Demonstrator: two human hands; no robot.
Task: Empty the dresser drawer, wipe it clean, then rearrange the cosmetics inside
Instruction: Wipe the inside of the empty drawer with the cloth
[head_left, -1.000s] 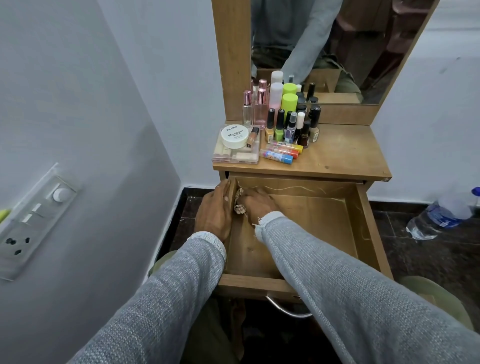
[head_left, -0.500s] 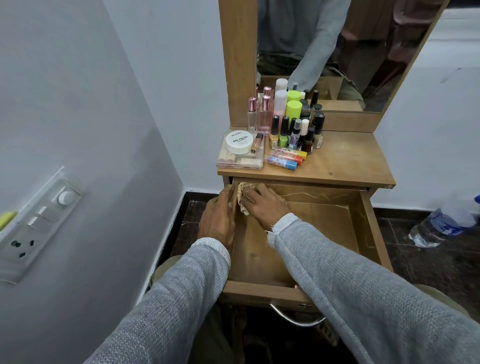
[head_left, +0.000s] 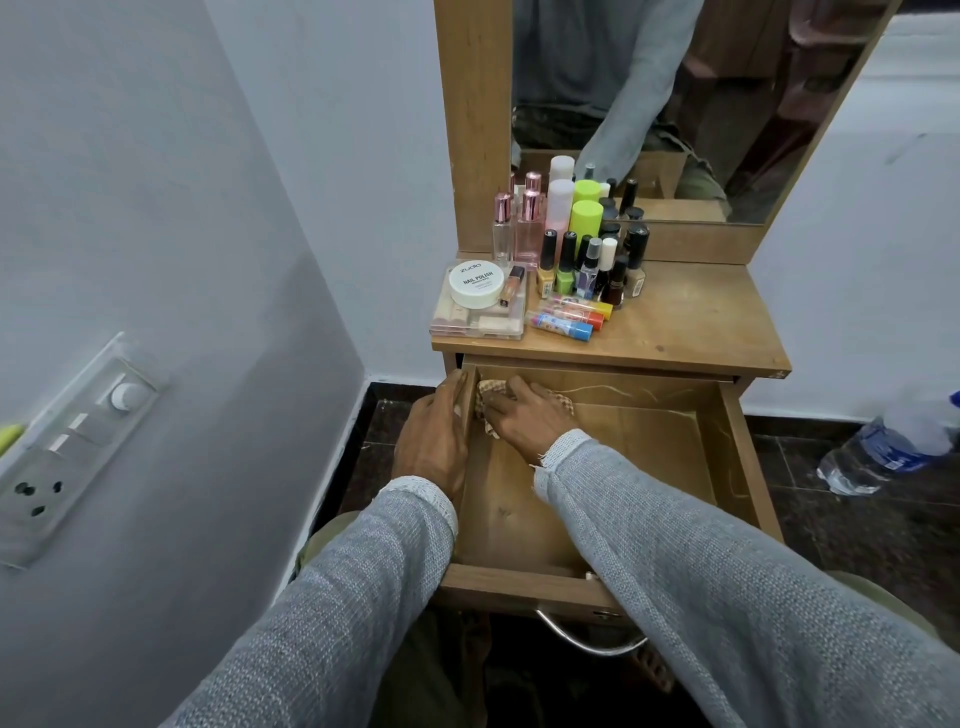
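Observation:
The wooden dresser drawer (head_left: 737, 467) stands pulled out, nothing inside but my hand and a cloth. My right hand (head_left: 524, 418) presses a small patterned cloth (head_left: 488, 388) into the drawer's back left corner, fingers spread over it. My left hand (head_left: 434, 436) rests on the outside of the drawer's left wall, fingers over its top edge. The cosmetics stand on the dresser top (head_left: 685, 332): a clear palette box (head_left: 467, 317) with a white nail polish jar (head_left: 477, 283) on it, several nail polish bottles (head_left: 582, 270), perfume bottles (head_left: 519, 228) and lip balm tubes (head_left: 569, 317).
A mirror (head_left: 691, 104) rises behind the dresser top. The white wall with a switch panel (head_left: 67, 441) is close on the left. A plastic water bottle (head_left: 883, 452) lies on the dark floor at right. The drawer's metal handle (head_left: 587, 639) is near my lap.
My right hand has slid the cloth from the left wall further back into the drawer's back left corner. My left hand has stayed on the left wall.

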